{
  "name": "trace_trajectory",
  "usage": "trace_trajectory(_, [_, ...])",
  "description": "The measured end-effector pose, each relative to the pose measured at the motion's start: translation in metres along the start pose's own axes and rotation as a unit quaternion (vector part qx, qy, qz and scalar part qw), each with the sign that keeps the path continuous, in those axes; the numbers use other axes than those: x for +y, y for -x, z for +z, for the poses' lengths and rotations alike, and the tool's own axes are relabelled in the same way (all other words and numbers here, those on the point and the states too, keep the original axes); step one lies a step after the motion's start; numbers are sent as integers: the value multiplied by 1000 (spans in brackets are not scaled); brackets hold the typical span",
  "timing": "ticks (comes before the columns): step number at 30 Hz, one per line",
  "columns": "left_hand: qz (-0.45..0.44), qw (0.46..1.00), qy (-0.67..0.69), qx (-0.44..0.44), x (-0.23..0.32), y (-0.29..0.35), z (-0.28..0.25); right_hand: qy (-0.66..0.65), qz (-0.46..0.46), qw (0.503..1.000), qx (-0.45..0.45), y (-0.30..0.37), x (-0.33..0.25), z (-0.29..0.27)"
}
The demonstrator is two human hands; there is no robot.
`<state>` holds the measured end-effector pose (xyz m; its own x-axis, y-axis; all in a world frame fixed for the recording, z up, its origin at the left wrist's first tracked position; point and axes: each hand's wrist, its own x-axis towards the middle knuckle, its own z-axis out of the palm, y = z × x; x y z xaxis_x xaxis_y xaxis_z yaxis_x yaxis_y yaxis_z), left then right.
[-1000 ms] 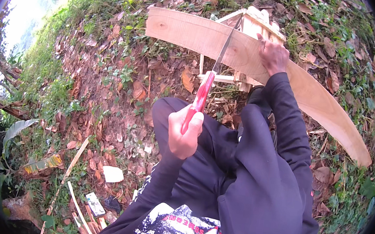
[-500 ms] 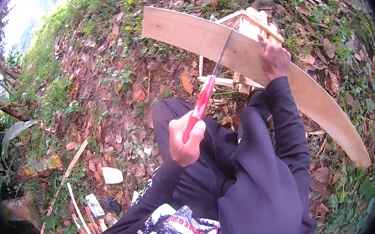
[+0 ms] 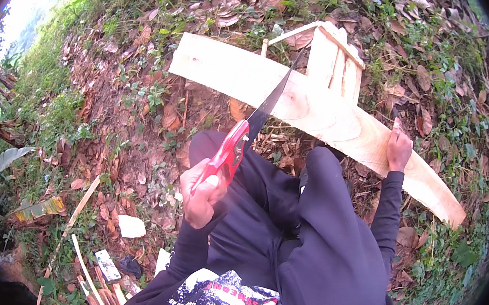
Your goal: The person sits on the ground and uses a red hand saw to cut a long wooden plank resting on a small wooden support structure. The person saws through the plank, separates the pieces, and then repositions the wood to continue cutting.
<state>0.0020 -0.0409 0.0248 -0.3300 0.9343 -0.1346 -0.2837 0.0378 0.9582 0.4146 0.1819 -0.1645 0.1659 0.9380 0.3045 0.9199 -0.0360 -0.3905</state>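
left hand (image 3: 200,197), fingers wrapped round the red-handled saw (image 3: 224,157), whose blade (image 3: 270,101) slants across the pale plank (image 3: 341,123), which lies over a wooden stand (image 3: 323,57), apparently for support, while the right hand (image 3: 399,148) grips the plank with curled fingers, seemingly to steady it

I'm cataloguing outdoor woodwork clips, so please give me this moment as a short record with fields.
Setting: outdoors, leaf-strewn ground
Left hand: closed around the handle of a red-handled saw
Blade: slants across the plank, tip past its far edge; contact unclear
Right hand: on the plank, toward its right end
Stand: small, wooden, partly hidden by the plank
Lower left: wood strips, white flat piece
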Motion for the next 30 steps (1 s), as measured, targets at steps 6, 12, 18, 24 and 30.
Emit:
trace_trajectory(6, [117, 992, -5, 39, 43, 2, 1, -10, -3, 998, 62, -41, -61, -44])
trace_trajectory(12, [192, 980, -1, 52, 61, -7, 1, -62, -43, 993, 94, -99, -124, -54])
trace_trajectory(18, [65, 991, -29, 109, 30, 8, -20, -44, -101, 994, -27, -76, -104, 37])
trace_trajectory(24, [28, 996, -48, 69, 8, 8, -12, -52, -155, 986, -38, -61, -130, 51])
trace_trajectory(30, [24, 996, -57, 63, 8, 12, -4, -114, -169, 975, -83, -41, -193, 63])
